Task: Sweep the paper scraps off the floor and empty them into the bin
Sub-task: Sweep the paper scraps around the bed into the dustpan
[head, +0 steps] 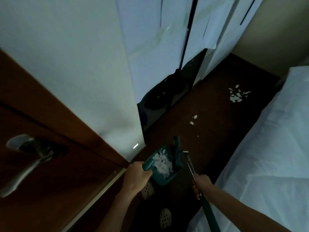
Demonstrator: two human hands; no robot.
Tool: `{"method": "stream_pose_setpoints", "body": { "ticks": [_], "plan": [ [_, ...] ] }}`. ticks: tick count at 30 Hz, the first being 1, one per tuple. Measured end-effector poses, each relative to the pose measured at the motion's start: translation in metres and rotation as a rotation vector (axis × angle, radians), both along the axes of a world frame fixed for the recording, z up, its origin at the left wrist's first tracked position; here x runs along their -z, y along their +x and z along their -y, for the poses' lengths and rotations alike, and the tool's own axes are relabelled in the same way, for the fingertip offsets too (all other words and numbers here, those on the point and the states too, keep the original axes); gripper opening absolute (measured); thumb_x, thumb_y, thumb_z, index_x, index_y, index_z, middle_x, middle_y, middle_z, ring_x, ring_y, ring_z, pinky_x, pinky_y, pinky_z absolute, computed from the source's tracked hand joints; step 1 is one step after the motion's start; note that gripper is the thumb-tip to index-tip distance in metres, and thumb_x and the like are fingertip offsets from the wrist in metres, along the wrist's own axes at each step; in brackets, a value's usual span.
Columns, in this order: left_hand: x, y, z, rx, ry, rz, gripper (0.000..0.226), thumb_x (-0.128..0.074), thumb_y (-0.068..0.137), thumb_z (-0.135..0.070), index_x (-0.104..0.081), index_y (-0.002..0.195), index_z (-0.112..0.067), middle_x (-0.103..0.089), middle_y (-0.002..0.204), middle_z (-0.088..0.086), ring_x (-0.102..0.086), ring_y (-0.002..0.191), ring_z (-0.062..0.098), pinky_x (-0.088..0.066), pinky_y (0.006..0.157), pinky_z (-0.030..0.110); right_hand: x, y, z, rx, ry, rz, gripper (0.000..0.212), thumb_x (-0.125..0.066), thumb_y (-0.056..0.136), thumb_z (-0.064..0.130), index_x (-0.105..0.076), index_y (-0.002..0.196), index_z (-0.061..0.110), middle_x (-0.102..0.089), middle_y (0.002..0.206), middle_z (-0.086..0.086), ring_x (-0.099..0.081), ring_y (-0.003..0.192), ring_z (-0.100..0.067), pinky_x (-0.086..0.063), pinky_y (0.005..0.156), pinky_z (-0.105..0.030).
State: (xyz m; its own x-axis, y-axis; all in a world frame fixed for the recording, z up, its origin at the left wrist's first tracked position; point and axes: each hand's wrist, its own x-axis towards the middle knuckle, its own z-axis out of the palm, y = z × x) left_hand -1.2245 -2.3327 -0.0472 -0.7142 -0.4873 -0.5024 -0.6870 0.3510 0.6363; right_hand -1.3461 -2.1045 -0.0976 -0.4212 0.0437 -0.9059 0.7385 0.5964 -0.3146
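My left hand (136, 177) grips the handle of a teal dustpan (163, 179), held above the dark floor with white paper scraps (161, 163) lying in it. My right hand (201, 183) is closed around a long broom handle (190, 164) that runs from the lower right up past the dustpan; a dark teal part of the broom (176, 151) rises just behind the pan. More white paper scraps (236, 94) lie in a cluster on the brown floor farther ahead, with two small scraps (193, 119) nearer. A black bin bag (158, 104) stands against the white wall.
A brown wooden door (55, 173) with a metal lever handle (28, 166) fills the left. A bed with a white sheet (270, 156) borders the right of the narrow floor strip. My feet in perforated slippers (164, 216) show at the bottom. A black cord (187, 34) hangs down the wall.
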Motion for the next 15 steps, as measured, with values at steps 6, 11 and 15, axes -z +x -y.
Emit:
{"method": "stream_pose_setpoints", "body": {
  "ticks": [6, 11, 15],
  "plan": [
    [0.009, -0.097, 0.003, 0.096, 0.024, -0.003, 0.027, -0.063, 0.079, -0.032, -0.053, 0.056, -0.019, -0.053, 0.05, -0.004, -0.05, 0.047, 0.01, -0.04, 0.051, 0.029, -0.006, -0.088, -0.007, 0.103, 0.045, -0.052, 0.047, -0.037, 0.104, 0.031, -0.046, 0.067, 0.004, -0.042, 0.046, -0.012, -0.036, 0.031, -0.018, -0.033, 0.036, -0.022],
    [0.014, -0.167, -0.007, 0.139, 0.068, -0.011, 0.029, -0.062, 0.079, -0.034, -0.064, 0.068, -0.007, -0.068, 0.064, 0.011, -0.065, 0.055, 0.021, -0.053, 0.054, 0.041, 0.0, -0.147, -0.015, 0.189, 0.053, -0.065, 0.043, -0.034, 0.105, 0.03, -0.046, 0.073, 0.005, -0.043, 0.054, -0.012, -0.037, 0.038, -0.02, -0.033, 0.037, -0.023],
    [0.02, -0.221, -0.022, 0.108, 0.14, 0.002, 0.03, -0.062, 0.079, -0.035, -0.064, 0.067, -0.008, -0.068, 0.061, 0.006, -0.065, 0.053, 0.02, -0.053, 0.052, 0.041, 0.013, -0.202, -0.022, 0.182, 0.044, -0.086, 0.044, -0.034, 0.105, 0.029, -0.045, 0.069, 0.007, -0.042, 0.055, -0.013, -0.038, 0.04, -0.021, -0.035, 0.042, -0.027]
  ]
}}
